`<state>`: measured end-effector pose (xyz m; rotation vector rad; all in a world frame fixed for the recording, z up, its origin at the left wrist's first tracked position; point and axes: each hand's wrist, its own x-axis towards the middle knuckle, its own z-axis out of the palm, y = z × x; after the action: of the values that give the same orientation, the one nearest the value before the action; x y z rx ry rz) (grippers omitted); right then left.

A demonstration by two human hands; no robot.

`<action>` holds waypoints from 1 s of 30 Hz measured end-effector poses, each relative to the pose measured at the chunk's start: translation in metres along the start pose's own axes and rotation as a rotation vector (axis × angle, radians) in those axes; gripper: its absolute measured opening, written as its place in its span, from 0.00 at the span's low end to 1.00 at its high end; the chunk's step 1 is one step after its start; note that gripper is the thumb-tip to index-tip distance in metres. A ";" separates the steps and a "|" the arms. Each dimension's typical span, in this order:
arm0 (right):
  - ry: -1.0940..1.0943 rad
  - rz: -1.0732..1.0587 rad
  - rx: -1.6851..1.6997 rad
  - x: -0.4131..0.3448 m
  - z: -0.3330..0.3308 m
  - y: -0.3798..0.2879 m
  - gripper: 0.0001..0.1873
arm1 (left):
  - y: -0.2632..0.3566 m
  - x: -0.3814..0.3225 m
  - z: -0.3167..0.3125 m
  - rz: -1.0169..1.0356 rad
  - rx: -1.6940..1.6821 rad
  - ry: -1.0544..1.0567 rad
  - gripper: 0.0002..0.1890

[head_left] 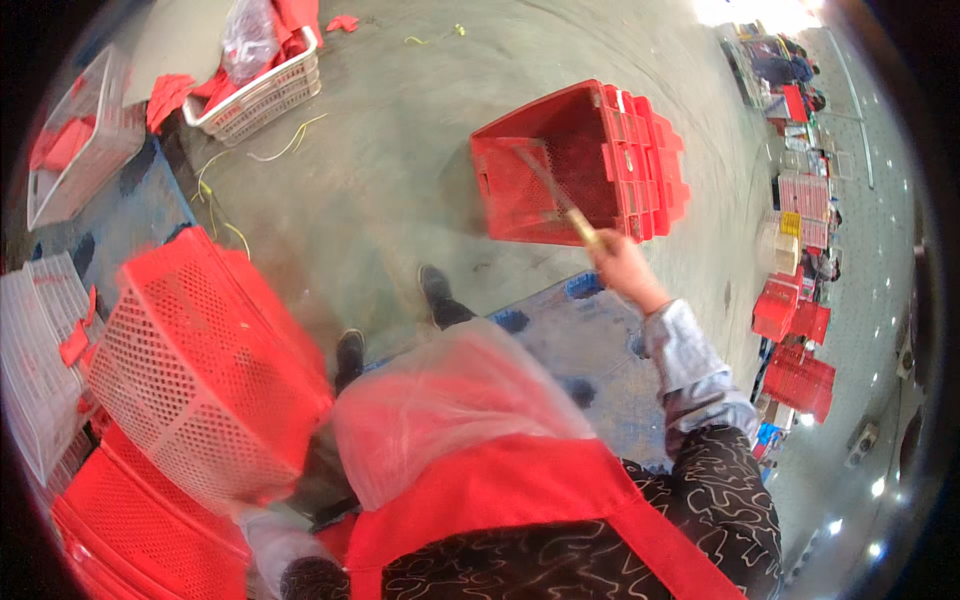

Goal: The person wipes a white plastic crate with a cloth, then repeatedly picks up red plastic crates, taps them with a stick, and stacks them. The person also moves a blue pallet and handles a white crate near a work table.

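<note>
My right hand (628,271) grips the wooden handle of a thin metal tool (576,219). The tool's rod reaches across the open mouth of a nested stack of red plastic crates (525,180), which lies on its side on the floor. Whether its tip touches the crates I cannot tell. At lower left, a perforated red plastic crate (202,337) is tilted and blurred. My left sleeve (281,536) runs up to its lower edge, and the left hand itself is hidden there. A red apron (495,480) with a clear plastic cover (457,390) hangs before me.
More red crates (150,517) and white crates (41,367) crowd the lower left. White baskets (259,101) with red pieces stand at upper left by a blue pallet (146,187). Another blue pallet (600,345) lies by my feet. Yellow strapping (296,139) litters the floor. People (784,69) are far right.
</note>
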<state>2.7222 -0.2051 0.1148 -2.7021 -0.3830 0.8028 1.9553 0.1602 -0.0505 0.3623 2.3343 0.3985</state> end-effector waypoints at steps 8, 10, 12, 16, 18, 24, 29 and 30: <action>-0.038 0.047 -0.884 0.076 -0.152 0.042 0.10 | 0.054 -0.075 0.078 0.582 0.746 0.403 0.26; -0.085 -0.028 -0.952 0.094 -0.156 0.026 0.11 | 0.073 -0.134 0.166 0.946 0.699 0.291 0.26; -0.111 -0.074 -1.011 0.104 -0.164 0.018 0.11 | 0.069 -0.222 0.271 1.444 0.639 0.053 0.28; -0.145 -0.069 -1.040 0.110 -0.188 0.022 0.11 | -0.027 -0.459 0.456 1.566 0.421 -0.739 0.32; -0.123 -0.020 -1.064 0.113 -0.193 0.027 0.11 | -0.103 -0.580 0.502 1.431 0.488 -1.057 0.34; -0.226 -0.268 -1.047 0.142 -0.186 0.045 0.08 | -0.247 -0.787 0.568 0.772 0.625 -1.409 0.39; -0.186 -0.314 -0.950 0.163 -0.241 0.130 0.08 | -0.290 -0.807 0.600 0.642 0.529 -1.268 0.33; -0.241 -0.286 -0.924 0.172 -0.252 0.150 0.08 | -0.291 -0.802 0.602 0.828 0.587 -1.224 0.27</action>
<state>3.0288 -0.3374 0.1797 -3.2006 -1.4726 1.0449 2.8951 -0.2937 -0.0798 1.3970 0.9587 -0.1640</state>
